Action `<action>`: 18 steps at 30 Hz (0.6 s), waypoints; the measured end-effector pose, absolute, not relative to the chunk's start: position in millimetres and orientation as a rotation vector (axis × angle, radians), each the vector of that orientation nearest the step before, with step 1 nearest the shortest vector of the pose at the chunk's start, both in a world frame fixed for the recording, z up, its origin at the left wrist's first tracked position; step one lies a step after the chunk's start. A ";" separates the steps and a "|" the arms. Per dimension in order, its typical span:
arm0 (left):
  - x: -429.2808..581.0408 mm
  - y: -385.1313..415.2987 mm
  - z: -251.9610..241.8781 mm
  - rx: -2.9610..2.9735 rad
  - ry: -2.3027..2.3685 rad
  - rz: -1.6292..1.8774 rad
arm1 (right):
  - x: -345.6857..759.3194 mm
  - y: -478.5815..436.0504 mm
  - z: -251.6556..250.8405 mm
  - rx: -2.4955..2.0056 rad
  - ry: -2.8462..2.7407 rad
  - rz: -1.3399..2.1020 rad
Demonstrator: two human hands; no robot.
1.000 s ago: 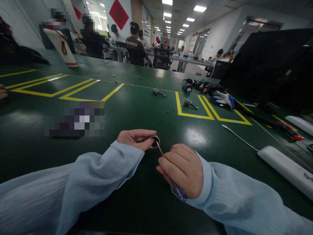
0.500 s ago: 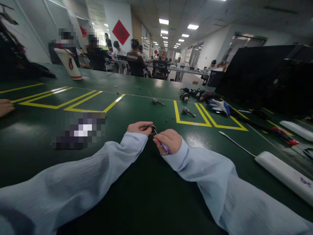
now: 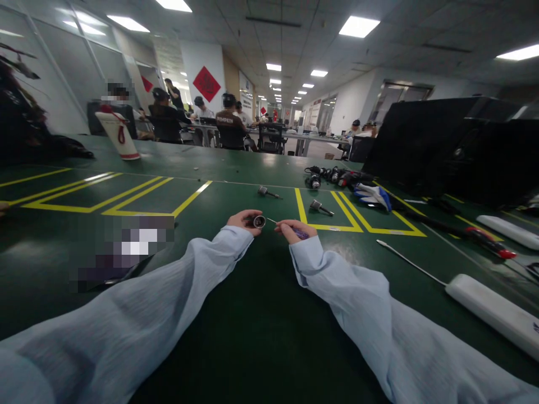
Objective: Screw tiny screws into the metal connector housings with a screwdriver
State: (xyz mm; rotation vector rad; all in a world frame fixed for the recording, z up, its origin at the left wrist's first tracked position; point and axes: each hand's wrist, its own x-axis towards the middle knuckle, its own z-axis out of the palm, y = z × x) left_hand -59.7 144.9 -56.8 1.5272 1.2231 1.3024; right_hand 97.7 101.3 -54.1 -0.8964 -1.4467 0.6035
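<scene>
My left hand (image 3: 243, 219) is closed around a small round metal part (image 3: 259, 223), whose hollow open end faces me. In my right hand (image 3: 298, 229) is a thin screwdriver (image 3: 300, 233) with a translucent purple handle. Its slim shaft points left, and the tip ends just beside the rim of the metal part, apparently a small gap away. Both hands are just above the green table (image 3: 236, 348). Beyond them lie two metal pieces with narrow stems, one metal piece (image 3: 268, 192) outside the yellow tape and another metal piece (image 3: 321, 207) within a taped box.
A blurred-out dark flat object (image 3: 126, 252) lies to the left, and a paper cup (image 3: 120, 136) stands behind it. At right are a white power strip (image 3: 492, 306), a cable, a blue-white glove (image 3: 374, 196), dark tools (image 3: 314, 179) and a black box (image 3: 442, 134). People sit at tables farther back.
My right hand has drawn the screwdriver rightwards, away from the metal part. The part's open end now faces me more. My view has tilted up slightly.
</scene>
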 end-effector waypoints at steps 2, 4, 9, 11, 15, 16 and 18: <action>-63.0 151.3 -57.0 1.726 1.297 1.271 | 97.6 106.8 -54.4 -0.856 -1.428 0.695; -65.8 157.3 -54.5 2.005 1.404 1.226 | 96.6 109.7 -53.5 -0.838 -1.426 0.755; -67.5 170.9 -49.9 2.521 1.484 1.011 | 95.5 107.4 -49.9 -0.785 -1.365 0.872; -66.6 173.0 -51.7 2.469 1.476 0.995 | 95.4 104.9 -49.4 -0.764 -1.359 0.891; -65.9 170.0 -54.1 2.327 1.361 1.012 | 94.3 103.1 -51.1 -0.742 -1.376 0.878; -66.1 168.5 -53.4 2.343 1.331 1.016 | 94.1 103.6 -52.1 -0.734 -1.375 0.876; -66.5 166.0 -51.4 2.374 1.278 1.017 | 94.0 105.1 -54.5 -0.722 -1.374 0.880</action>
